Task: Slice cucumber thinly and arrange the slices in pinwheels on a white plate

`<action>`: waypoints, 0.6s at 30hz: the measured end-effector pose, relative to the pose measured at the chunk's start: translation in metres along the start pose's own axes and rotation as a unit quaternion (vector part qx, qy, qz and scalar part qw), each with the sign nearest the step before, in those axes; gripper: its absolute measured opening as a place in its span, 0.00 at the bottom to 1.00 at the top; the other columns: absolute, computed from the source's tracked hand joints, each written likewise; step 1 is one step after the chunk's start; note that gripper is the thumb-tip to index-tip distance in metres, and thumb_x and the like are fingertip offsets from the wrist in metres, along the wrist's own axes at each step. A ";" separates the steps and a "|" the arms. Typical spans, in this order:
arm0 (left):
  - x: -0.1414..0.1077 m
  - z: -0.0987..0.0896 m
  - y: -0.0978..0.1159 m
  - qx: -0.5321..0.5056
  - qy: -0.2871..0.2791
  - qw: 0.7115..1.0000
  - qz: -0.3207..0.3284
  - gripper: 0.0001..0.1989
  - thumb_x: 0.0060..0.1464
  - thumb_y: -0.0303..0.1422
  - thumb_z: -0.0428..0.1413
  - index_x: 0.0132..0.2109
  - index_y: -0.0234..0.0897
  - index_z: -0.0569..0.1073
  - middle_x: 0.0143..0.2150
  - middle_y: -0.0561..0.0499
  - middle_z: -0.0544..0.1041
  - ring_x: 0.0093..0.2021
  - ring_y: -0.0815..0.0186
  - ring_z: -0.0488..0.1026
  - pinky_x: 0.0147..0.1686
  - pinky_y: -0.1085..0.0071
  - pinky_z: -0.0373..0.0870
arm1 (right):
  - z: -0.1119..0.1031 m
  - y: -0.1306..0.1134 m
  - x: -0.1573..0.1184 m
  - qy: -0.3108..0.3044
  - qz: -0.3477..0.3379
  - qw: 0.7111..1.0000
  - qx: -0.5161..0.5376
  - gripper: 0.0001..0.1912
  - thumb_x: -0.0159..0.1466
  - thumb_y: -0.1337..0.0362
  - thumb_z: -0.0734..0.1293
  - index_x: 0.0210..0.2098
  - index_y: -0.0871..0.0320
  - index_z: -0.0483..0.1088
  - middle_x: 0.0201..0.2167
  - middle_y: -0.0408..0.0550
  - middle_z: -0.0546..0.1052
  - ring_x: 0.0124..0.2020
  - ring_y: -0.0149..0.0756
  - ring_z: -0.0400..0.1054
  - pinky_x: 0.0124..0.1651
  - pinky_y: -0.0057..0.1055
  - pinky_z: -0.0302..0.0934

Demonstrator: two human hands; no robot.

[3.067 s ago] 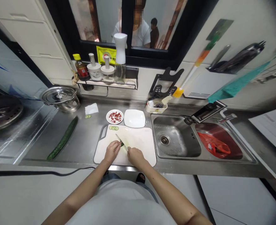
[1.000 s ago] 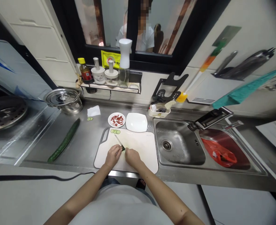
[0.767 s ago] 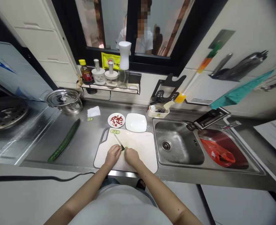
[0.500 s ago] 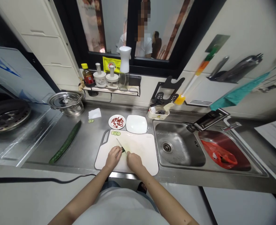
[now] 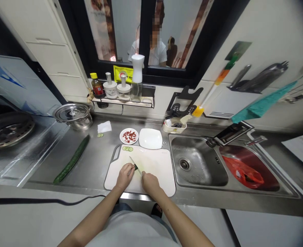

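Observation:
Over the white cutting board (image 5: 156, 168), my left hand (image 5: 126, 175) is closed on a short dark-green piece of cucumber (image 5: 136, 167), its fingertips bent around it. My right hand (image 5: 150, 182) grips a knife (image 5: 132, 160), whose thin blade points up and to the left, lying against the cucumber piece. The knife's handle is hidden inside the fist. Several pale cucumber slices (image 5: 127, 148) lie in a row at the board's top left. A whole cucumber (image 5: 72, 159) rests on the counter to the left.
Behind the board stand a plate of chopped red pieces (image 5: 129, 136) and a bare white plate (image 5: 150, 138). A lidded steel pot (image 5: 75, 116) is at the back left. To the right is a sink (image 5: 200, 164) with a red plastic bag (image 5: 244, 173). A seasoning shelf (image 5: 123, 101) hangs above.
The knife and my right hand have shifted slightly right against the cucumber piece. The whole view has moved a little; both hands keep their hold.

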State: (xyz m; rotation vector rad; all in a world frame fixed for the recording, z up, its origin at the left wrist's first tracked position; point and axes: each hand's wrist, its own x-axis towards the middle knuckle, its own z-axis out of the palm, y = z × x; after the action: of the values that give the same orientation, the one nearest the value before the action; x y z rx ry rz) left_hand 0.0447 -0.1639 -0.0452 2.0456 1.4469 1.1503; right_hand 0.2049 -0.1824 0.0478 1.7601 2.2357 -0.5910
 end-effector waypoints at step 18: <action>0.000 -0.001 0.002 -0.003 -0.009 1.000 -0.008 0.08 0.61 0.32 0.47 0.39 0.39 0.71 0.38 0.48 0.74 0.41 0.63 0.71 0.43 0.64 0.70 | -0.008 0.001 -0.003 -0.006 0.001 1.000 -0.002 0.16 0.66 0.70 0.53 0.47 0.63 0.68 0.38 0.59 0.77 0.43 0.43 0.72 0.40 0.32 0.62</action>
State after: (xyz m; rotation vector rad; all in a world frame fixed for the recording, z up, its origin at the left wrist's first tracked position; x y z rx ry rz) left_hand 0.0452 -0.1646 -0.0437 2.0328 1.4469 1.1260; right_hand 0.2068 -0.1811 0.0561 1.7528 2.2243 -0.5951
